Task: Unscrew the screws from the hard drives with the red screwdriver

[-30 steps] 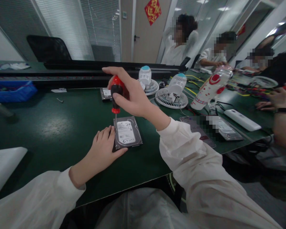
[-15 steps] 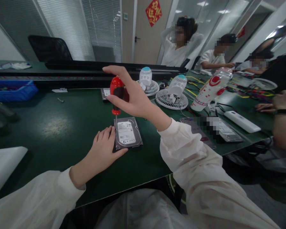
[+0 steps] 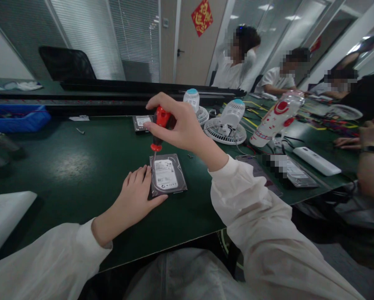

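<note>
A hard drive [image 3: 166, 174] with a white label lies flat on the green table. My left hand [image 3: 137, 187] steadies it, fingers along its left side and thumb at its near edge. Above the drive, my right hand [image 3: 180, 121] grips a red and black screwdriver [image 3: 162, 118] between thumb and fingers. The screwdriver leans, its handle tilted to the right, and its shaft points down at the drive's upper left. Whether the tip sits in a screw cannot be made out.
Behind the drive lies a second hard drive [image 3: 142, 123]. White fans [image 3: 226, 127], a decorated bottle [image 3: 276, 118] and a white power bank [image 3: 316, 161] stand or lie to the right. A blue bin [image 3: 16, 118] is at the left. Co-workers sit across and at the right.
The screwdriver has gone from upright to leaning right. My right hand has shifted slightly right and down with it. My left hand and the hard drive stay in place.
</note>
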The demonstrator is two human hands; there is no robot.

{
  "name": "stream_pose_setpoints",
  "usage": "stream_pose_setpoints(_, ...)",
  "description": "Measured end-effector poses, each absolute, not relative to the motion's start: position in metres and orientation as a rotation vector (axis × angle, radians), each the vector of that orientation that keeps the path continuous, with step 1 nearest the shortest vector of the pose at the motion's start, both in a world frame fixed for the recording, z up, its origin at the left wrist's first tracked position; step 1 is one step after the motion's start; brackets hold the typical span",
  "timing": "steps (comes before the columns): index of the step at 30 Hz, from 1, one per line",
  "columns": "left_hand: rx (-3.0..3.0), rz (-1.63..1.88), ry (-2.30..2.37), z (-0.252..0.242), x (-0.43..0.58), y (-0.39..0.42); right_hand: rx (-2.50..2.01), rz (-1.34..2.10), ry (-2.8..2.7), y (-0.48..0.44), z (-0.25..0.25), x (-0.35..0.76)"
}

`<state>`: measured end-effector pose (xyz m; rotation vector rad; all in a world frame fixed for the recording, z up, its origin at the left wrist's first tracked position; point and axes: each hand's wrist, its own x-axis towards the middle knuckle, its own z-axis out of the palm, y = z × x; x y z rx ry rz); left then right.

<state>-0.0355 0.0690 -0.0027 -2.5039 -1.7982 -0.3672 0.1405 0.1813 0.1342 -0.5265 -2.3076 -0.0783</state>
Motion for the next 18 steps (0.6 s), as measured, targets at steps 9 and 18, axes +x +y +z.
stream_pose_setpoints(9,-2.512,-0.366,-1.805,-0.0023,-0.0351,0.0694,-0.413,-0.04,-2.361,0.181,0.1339,0.1442)
stream_pose_setpoints(18,-2.515,-0.35,-1.818,-0.0024,-0.0356,0.0695,-0.446,0.001,-2.363,0.181,0.1341,0.1395)
